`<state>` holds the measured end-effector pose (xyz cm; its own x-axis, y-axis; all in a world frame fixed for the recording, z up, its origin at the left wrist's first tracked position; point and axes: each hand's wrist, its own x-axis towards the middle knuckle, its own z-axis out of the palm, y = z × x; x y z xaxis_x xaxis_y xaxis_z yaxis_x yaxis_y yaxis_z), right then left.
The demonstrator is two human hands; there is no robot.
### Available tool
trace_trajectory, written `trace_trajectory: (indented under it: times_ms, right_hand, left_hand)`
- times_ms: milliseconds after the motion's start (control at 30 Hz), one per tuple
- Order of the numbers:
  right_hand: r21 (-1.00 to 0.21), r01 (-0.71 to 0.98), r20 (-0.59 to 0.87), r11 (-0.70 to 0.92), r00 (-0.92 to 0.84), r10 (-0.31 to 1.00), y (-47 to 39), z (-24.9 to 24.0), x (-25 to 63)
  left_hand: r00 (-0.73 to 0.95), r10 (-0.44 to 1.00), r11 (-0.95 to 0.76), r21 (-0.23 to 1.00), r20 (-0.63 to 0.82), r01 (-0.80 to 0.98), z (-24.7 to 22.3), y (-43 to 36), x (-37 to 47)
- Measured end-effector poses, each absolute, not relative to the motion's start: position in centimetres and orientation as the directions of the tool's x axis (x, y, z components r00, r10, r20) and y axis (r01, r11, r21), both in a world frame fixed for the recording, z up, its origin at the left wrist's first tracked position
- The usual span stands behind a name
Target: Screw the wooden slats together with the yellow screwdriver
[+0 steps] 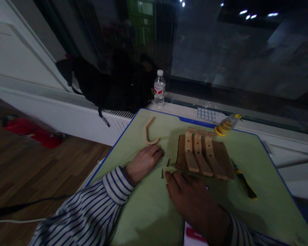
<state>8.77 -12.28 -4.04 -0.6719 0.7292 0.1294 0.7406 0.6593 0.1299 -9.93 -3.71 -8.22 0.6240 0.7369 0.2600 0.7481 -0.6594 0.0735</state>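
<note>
Item: your left hand point(145, 162), palm down off the counter's left edge, nearest the hook; its fingers curl inward, and whether they pinch anything cannot be told.

Item: your right hand point(192, 198), palm down, nearest the screws and the strips; its fingers bend loosely, their undersides hidden, so you cannot tell if they grip.

Item: two screws point(162, 173), slim, dark, between your hands, probably set there for easy reach; whether standing on their heads or lying is unclear.

Item: three strips point(199, 159), pale smooth wood, bent, drilled with round holes; side by side on the board, toward the counter's far right corner, perhaps spaced so the holes stay in view.

Item: board point(222, 153), flat, darker brown wood, under the strips.

Item: hook point(146, 133), pale wood, curved at one end, near the far left corner, apart from the strips, seemingly to leave room between your hands.

Item: screwdriver point(243, 181), black and yellow handle, toward the right edge, handle nearer you, presumably for your right hand.

Item: glue bottle point(226, 125), clear, yellow-capped, tilted, at the far edge.

Item: counter point(154, 205), pale green, smooth, blue-rimmed.
</note>
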Motion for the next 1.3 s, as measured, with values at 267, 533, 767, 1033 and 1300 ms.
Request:
trace_trajectory:
  times_ms: [267, 533, 767, 1033, 1300]
  right_hand:
    - [0.122, 0.744, 0.120, 0.657, -0.668, 0.734, -12.3, -3.6, 9.0]
    - [0.139, 0.730, 0.120, 0.669, -0.683, 0.720, -12.3, -3.6, 8.8]
    - [0.134, 0.734, 0.093, 0.666, -0.678, 0.729, -12.5, -3.4, 8.8]
    - [0.120, 0.737, 0.099, 0.665, -0.676, 0.731, -12.6, -3.5, 9.0]
    - [0.111, 0.748, 0.123, 0.654, -0.664, 0.738, -12.8, -3.5, 9.3]
  left_hand:
    - [0.589, 0.754, -0.635, 0.094, 0.289, 0.767, -8.5, -3.6, -10.6]
    - [0.611, 0.760, -0.636, 0.056, 0.223, 0.770, -7.3, -4.1, -10.5]
    - [0.665, 0.724, -0.677, 0.005, 0.185, 0.736, -6.9, -3.9, -10.3]
    - [0.686, 0.679, -0.713, 0.014, 0.260, 0.701, -7.8, -3.8, -11.0]
    - [0.416, 0.842, -0.532, 0.654, 0.343, 0.538, -7.5, -4.7, -11.0]
